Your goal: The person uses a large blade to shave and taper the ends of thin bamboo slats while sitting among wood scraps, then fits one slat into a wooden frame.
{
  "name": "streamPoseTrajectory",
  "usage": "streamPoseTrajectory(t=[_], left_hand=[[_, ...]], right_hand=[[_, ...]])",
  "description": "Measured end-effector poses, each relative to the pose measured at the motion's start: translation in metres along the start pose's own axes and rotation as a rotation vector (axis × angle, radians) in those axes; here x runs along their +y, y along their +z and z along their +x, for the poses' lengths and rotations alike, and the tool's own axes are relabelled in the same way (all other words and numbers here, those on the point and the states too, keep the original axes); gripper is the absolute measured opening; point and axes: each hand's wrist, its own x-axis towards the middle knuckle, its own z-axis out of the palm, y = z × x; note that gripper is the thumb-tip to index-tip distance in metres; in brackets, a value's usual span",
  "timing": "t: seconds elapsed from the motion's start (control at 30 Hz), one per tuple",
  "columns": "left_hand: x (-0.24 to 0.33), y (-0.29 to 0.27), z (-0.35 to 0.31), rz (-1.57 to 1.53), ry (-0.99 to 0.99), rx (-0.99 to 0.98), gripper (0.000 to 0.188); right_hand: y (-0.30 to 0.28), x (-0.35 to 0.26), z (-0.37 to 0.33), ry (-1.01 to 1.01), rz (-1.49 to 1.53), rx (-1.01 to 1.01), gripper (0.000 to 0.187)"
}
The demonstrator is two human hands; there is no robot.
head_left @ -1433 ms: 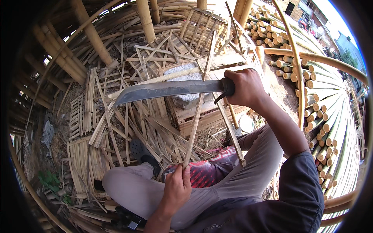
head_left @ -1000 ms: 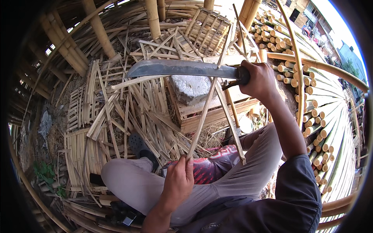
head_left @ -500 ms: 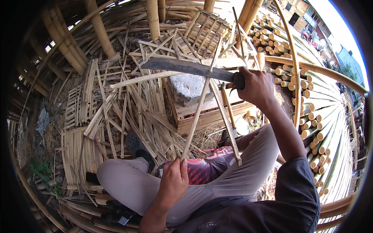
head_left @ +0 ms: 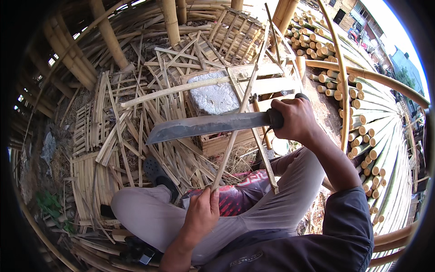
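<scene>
Bamboo strip [head_left: 225, 158] slants up from the left grip [head_left: 201, 213], which pinches its near end; the right grip [head_left: 294, 117] is closed round the handle [head_left: 275, 119] of a long knife [head_left: 204, 127]. Its blade crosses the strip, contact unclear. Beyond, a pale stone block [head_left: 215, 93] rests on a wooden crate [head_left: 226, 142]. Keeping the edge well clear of the left grip seems wise. Pale lettering marks a red-patterned cloth [head_left: 232, 205]; a dark shirt [head_left: 294, 249] bears a small badge [head_left: 247, 259].

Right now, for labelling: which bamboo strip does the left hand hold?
The long strip slanting past the machete: it alone has its lower end pinched in the left hand.
</scene>
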Motion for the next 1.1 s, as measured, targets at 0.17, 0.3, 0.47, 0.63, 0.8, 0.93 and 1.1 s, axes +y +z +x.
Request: streamPoseTrajectory(t=[0.17,0.3,0.47,0.63,0.8,0.93,1.1], left_hand=[[0.017,-0.008,0.01,-0.101,0.035,0.01,0.023],[0.009,-0.008,0.004,-0.104,-0.022,0.002,0.023],[-0.001,-0.005,-0.004,-0.1,-0.073,-0.001,0.024],[0.008,-0.01,-0.002,-0.115,-0.066,-0.022,0.024],[0.016,-0.008,0.0,-0.091,-0.025,-0.048,0.025],[0.006,0.0,0.001,-0.052,0.065,0.076,0.026],[0.0,-0.002,-0.003,-0.06,-0.079,-0.048,0.027]], right_hand=[[-0.02,0.016,0.021,-0.011,-0.023,0.153,0.013],[-0.022,0.004,0.021,-0.046,-0.075,0.103,0.016],[-0.021,-0.016,0.007,-0.023,-0.103,-0.012,0.031],[-0.016,-0.037,-0.02,-0.203,-0.034,-0.104,0.033],[-0.023,0.004,0.01,0.024,-0.151,0.141,0.019],[-0.017,-0.005,0.004,0.054,-0.238,0.071,0.029],[0.001,-0.023,-0.024,-0.143,-0.14,-0.082,0.04]])
